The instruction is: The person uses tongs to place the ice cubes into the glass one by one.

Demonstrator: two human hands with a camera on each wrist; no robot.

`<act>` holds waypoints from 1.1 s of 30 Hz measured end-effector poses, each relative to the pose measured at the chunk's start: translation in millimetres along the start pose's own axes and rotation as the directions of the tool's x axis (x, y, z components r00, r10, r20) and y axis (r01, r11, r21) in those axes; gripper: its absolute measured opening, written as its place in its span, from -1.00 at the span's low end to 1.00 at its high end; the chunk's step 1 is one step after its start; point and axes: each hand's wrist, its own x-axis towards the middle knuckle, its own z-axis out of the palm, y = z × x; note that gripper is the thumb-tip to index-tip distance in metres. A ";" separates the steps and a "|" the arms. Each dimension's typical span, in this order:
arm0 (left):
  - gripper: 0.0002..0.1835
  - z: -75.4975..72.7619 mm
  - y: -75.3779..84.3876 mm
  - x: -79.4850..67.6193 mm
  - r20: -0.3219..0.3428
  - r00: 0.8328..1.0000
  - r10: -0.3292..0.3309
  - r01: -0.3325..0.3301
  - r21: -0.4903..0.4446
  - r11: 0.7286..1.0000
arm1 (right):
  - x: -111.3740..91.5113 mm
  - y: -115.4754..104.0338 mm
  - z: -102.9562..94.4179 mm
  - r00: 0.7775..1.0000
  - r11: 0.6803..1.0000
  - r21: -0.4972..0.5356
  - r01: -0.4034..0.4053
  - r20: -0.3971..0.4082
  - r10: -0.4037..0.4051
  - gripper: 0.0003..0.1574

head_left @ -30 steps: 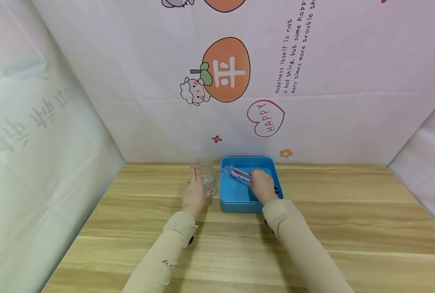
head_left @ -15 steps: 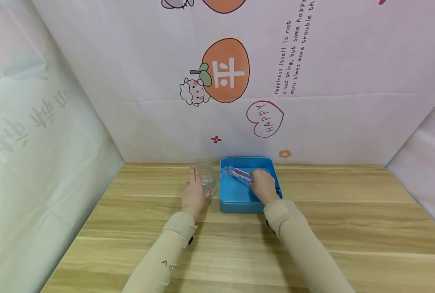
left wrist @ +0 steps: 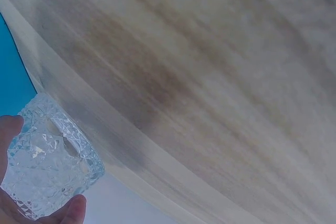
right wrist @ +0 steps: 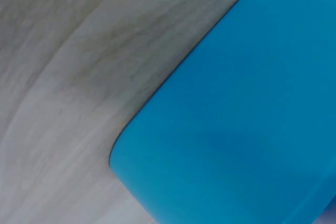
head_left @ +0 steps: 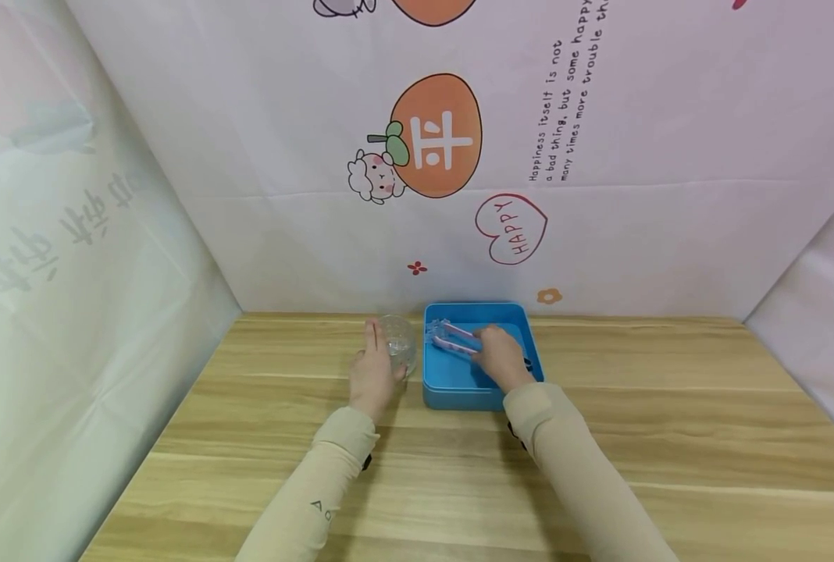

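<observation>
In the head view my left hand (head_left: 373, 373) grips a clear cut-glass cup (head_left: 399, 343) on the table, left of a blue box (head_left: 448, 398). The left wrist view shows the thumb and a finger on opposite sides of the faceted glass. My right hand (head_left: 501, 357) reaches over the box and holds pink tongs (head_left: 455, 346), their arms spread and pointing left. At the tong tips, in the box's far left corner, lie several small clear pieces (head_left: 436, 331). Only the box's blue outer wall (right wrist: 226, 114) and the table show in the right wrist view; the right hand is out of it.
A wood-grain table (head_left: 445, 484) carries the cup and box. Behind it hangs a white printed cloth (head_left: 304, 234), close to the box's back edge. A second pale cloth (head_left: 94, 312) borders the left side. A small dark item (head_left: 528, 364) shows by the box's right wall.
The tongs' arms first came closer together and drew slightly right. Now they stand wider apart, with the tips moved left among the clear pieces. My left hand and the cup stay in place.
</observation>
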 end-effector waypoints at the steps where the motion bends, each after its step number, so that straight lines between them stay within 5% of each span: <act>1: 0.05 0.2 0.0 -0.1 -0.001 1.000 0.000 0.000 -0.002 1.000 | -0.2 -0.2 0.1 1.000 1.000 0.008 -0.001 0.007 0.001 -0.46; 33: 0.04 1.8 0.3 -0.9 -0.005 1.000 0.001 -0.001 -0.020 1.000 | -15.3 7.2 -9.0 0.985 0.983 -0.096 0.158 -0.053 -0.164 -0.57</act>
